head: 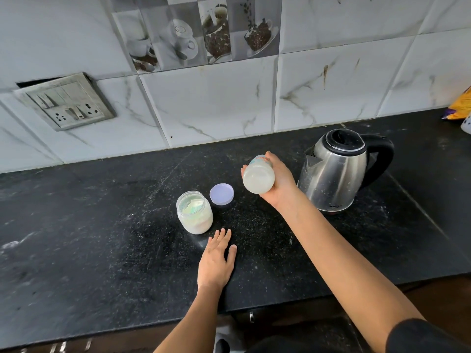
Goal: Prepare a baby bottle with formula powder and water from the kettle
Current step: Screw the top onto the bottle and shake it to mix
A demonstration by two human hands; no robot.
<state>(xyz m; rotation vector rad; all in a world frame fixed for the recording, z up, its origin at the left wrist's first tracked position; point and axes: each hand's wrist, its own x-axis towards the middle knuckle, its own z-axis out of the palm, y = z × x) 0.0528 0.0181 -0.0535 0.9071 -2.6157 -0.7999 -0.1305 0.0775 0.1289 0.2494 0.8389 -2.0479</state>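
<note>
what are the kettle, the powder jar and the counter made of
Kettle: shiny steel body, by its streaked reflections; black handle looks plastic. Powder jar: clear, glass or plastic, unclear which; powder shows through. Counter: black speckled stone, probably granite, faintly glossy.

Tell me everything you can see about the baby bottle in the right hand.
The baby bottle looks like translucent plastic, filled with milky white liquid, with orange print near its far end. It is tilted, base toward the camera, its top hidden. The right hand grips it in the air above the black counter, beside the kettle.
</note>
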